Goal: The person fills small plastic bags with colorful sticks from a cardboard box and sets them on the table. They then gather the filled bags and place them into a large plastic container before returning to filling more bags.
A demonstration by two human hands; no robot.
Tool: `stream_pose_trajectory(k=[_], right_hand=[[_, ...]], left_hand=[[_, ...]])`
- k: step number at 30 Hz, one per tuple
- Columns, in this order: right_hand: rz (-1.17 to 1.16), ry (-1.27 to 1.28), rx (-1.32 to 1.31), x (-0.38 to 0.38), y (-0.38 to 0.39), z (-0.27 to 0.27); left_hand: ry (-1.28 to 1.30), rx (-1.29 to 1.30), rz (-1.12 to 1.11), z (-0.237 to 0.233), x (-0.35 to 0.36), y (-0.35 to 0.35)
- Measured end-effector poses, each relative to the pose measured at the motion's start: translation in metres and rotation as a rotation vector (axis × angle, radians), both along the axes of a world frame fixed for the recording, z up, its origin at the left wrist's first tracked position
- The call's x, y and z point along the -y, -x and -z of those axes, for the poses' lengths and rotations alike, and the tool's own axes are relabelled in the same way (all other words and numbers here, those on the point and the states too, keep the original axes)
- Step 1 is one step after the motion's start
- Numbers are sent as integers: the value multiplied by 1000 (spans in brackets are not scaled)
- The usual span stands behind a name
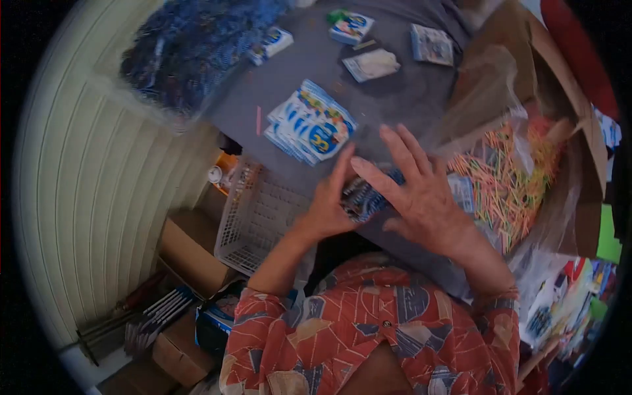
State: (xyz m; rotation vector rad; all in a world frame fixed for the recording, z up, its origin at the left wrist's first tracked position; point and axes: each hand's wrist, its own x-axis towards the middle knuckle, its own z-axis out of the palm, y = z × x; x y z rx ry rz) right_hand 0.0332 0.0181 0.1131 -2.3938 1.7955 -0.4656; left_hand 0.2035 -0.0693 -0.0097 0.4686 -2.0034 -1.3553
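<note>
My left hand (pixel 329 201) is curved around the left side of a small dark, patterned bundle (pixel 362 197) at the table's near edge. Above the bundle's right side, my right hand (pixel 418 191) has its fingers spread, with nothing seen between them. Whether the left fingers press on the bundle is hard to tell. Just beyond my hands, a fanned stack of blue and white printed cards (pixel 313 125) lies on the grey cloth (pixel 243 99). A pale blue packet (pixel 462 192) lies right of my right hand.
A pile of dark blue items (pixel 197 52) is at the upper left. Small packs (pixel 352 27) lie at the far side. On the right, a cardboard box (pixel 586 158) holds many coloured sticks (pixel 507 178). A white basket (pixel 263 210) stands below the table's left edge.
</note>
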Motion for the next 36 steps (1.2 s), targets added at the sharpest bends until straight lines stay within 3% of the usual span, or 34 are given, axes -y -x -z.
stream_pose_trajectory(k=[2,3,5,8,13,15,19,21,23,26,29,31,32,34,36], right_hand=[[45,-245,-78,10,-6,1],[14,-239,-66,13,-5,2],[-31,-223,-65,15,-2,6],[-101,-279,2,16,1,9],[-143,-226,-78,20,3,10],[-132,-266,-70,22,5,12],[-156,-325,21,30,13,13],[-165,-355,65,39,18,7],[-177,-386,109,47,18,-4],[-161,-325,109,64,10,-31],[-235,5,218,100,-12,-67],[-271,304,181,133,-37,-85],[-285,460,172,153,-51,-93],[-340,724,156,206,-75,-104],[-444,900,144,264,-96,-110]], left_hand=[[13,-27,-21,6,-2,0],[59,-33,-62,3,-1,-1],[-127,-38,-4,1,-5,-2],[22,-89,-12,11,-5,0],[49,-25,24,6,0,-7],[17,23,158,-2,9,-14],[53,26,217,-14,28,-35],[156,-122,64,-30,47,-56],[209,-16,-261,-64,83,-88],[670,44,-741,-100,170,-125],[1065,238,-1010,-138,272,-140],[1017,536,-1137,-163,322,-142],[1024,530,-1149,-170,339,-142],[727,830,-1287,-174,366,-143],[708,838,-1272,-161,377,-147]])
